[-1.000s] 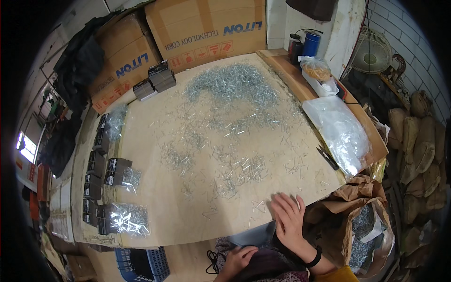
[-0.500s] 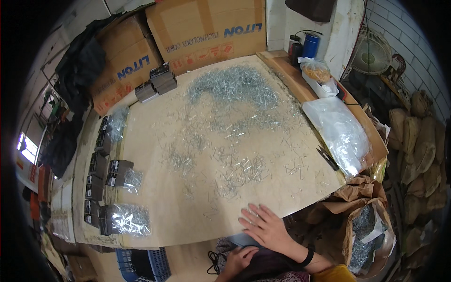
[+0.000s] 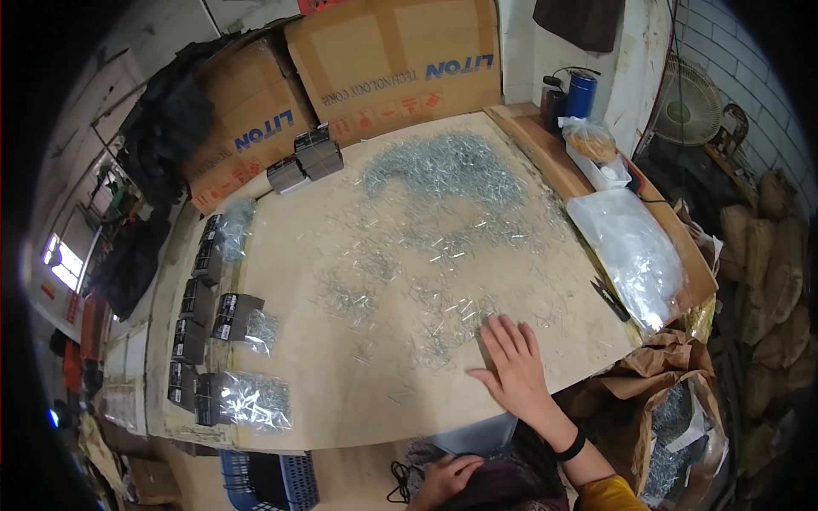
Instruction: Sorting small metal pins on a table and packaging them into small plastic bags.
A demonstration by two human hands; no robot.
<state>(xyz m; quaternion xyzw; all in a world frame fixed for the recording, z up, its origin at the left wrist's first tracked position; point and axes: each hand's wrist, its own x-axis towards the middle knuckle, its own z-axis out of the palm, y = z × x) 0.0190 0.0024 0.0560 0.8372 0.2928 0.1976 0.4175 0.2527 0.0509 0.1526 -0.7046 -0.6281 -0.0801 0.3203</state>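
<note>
My right hand (image 3: 515, 368), a black band on its wrist, lies with outstretched fingers on the pale tabletop (image 3: 341, 409). Its fingertips are at the near edge of the scattered small silvery metal pins (image 3: 447, 319). A denser heap of these pins (image 3: 447, 166) covers the far middle of the table. My left hand (image 3: 450, 479) is low by my lap with curled fingers; whatever they may hold is hidden. Close to it, a grey-blue container (image 3: 475, 436) sits below the table's front edge, partly covered by my clothing.
Clear bags of pins (image 3: 256, 400) and stacks of dark cards (image 3: 189, 339) line the left side. Black scissors (image 3: 610, 300) lie near the right edge, beside clear plastic bags (image 3: 626, 247). A paper sack (image 3: 635, 426) stands lower right, a blue basket (image 3: 300, 481) lower left.
My right hand has moved forward and right, from the table's front edge to the scattered pins. The left hand stays low by my lap. The whole view has shifted slightly.
</note>
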